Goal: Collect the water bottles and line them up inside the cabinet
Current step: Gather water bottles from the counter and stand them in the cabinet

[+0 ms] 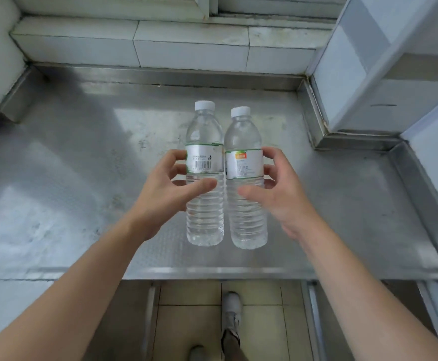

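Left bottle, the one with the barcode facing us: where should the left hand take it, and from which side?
Grip the left bottle around its label band and upper ribs, coming in from its outer left side. It stands upright on the steel counter with the right bottle close against its right, so only the left is free. The left hand already sits there, fingers curled open around it.

2 clear water bottles stand upright, just beside each other, on a steel counter. The left bottle (204, 175) shows a barcode label; the right bottle (246, 183) an orange-marked label. Both have white caps.
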